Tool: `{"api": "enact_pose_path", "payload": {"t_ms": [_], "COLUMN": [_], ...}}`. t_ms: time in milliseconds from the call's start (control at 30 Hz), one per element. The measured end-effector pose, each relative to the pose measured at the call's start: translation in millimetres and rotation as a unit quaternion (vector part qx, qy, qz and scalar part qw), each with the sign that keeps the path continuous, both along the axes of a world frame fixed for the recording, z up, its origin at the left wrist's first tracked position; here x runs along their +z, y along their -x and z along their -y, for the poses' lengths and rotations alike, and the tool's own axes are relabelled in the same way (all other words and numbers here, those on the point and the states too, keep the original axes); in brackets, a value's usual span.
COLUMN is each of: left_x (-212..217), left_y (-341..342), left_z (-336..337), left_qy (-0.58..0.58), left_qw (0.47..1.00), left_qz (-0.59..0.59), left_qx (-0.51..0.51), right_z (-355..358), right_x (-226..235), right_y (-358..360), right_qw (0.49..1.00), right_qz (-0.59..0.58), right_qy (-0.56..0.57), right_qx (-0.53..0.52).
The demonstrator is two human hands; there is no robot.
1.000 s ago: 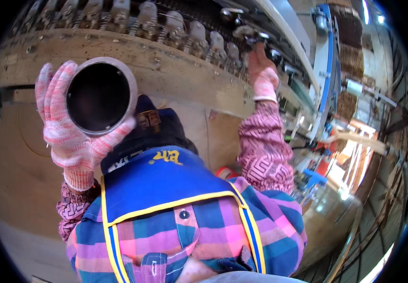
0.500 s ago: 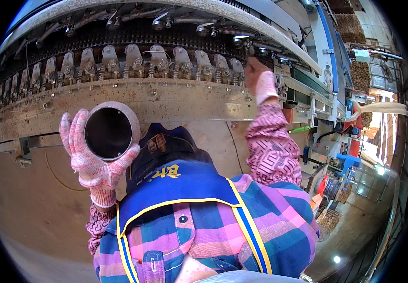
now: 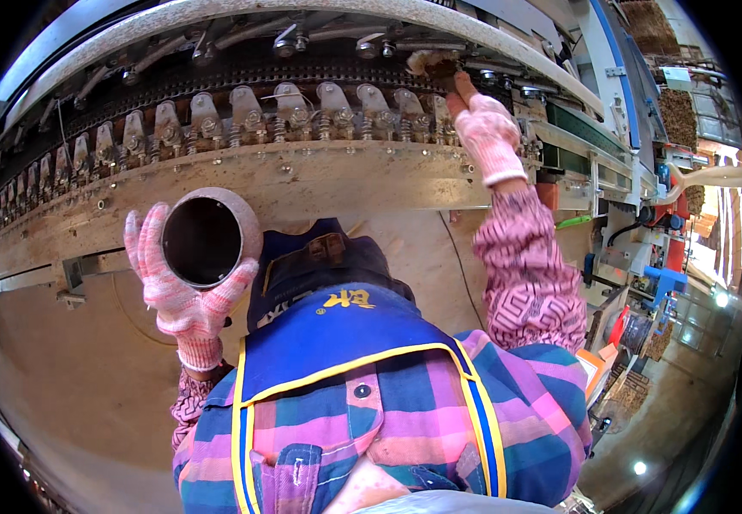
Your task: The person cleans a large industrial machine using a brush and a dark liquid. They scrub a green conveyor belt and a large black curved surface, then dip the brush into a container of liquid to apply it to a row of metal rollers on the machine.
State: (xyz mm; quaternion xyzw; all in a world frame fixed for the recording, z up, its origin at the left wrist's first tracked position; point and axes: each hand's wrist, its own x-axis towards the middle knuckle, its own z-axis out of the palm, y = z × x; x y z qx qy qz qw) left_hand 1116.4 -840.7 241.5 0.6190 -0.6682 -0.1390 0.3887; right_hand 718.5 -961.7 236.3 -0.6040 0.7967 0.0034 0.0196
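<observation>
In my left hand (image 3: pixel 184 295), in a pink-and-white knitted glove, is a round open metal can (image 3: pixel 252 224). The fingers and thumb wrap its sides, and its inside is dark. My right hand (image 3: pixel 484 128), gloved with bare fingertips, reaches forward over the machine. Its fingers close on a brush (image 3: pixel 429 62) with pale bristles and a brown body; the handle is mostly hidden. Those bristles lie by the machine's chain (image 3: pixel 320 75), beyond the row of metal brackets (image 3: pixel 289 101) with springs. Whether they touch the chain I cannot tell.
A long brown machine beam (image 3: pixel 302 184) runs across in front of me. Above the chain, a curved pale rail (image 3: pixel 302 21) crosses over spring-loaded rollers. At right stand a blue-edged frame (image 3: pixel 615 94) and other equipment. A dark cable (image 3: pixel 465 270) lies on the floor.
My right hand has moved forward and a brush now shows at its fingertips over the chain. The view has shifted slightly; my left hand still holds the can.
</observation>
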Motion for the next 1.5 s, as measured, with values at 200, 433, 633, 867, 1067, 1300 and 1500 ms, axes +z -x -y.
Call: {"api": "enact_pose_path", "payload": {"t_ms": [200, 433, 633, 867, 1067, 1300, 1500], "left_x": [-7.8, -7.6, -7.0, -5.8, -13.9, -9.5, -8.1], "left_y": [-1.5, -4.8, -9.2, -3.9, -12.8, -3.7, -0.5], "left_z": [-3.3, -0.1, 1.9, 3.7, 4.0, 11.8, 10.4], "left_qy": [0.018, 0.039, 0.052, 0.062, 0.076, 0.084, 0.081], "left_qw": [1.0, 0.999, 0.998, 0.997, 0.996, 0.992, 0.993], "left_qz": [0.019, 0.021, 0.03, 0.027, 0.043, 0.089, 0.089], "left_qx": [0.001, -0.018, -0.013, -0.026, -0.001, 0.017, 0.021], "right_z": [22.0, 22.6, 104.6, 86.6, 16.5, -57.2, -63.2], "right_x": [10.3, 40.3, -1.9, -24.0, 36.2, 114.8, 122.9], "right_y": [-13.8, -33.1, -68.1, -80.3, -39.1, -132.7, -187.5], "right_qw": [0.98, 0.967, 0.938, 0.953, 0.829, 0.829, 0.778], "right_qz": [-0.058, -0.144, -0.193, -0.201, -0.254, 0.309, -0.119], "right_qy": [-0.191, -0.065, -0.113, -0.135, 0.0, 0.042, 0.055], "right_qx": [0.004, 0.201, 0.266, 0.183, 0.498, 0.464, 0.614]}}
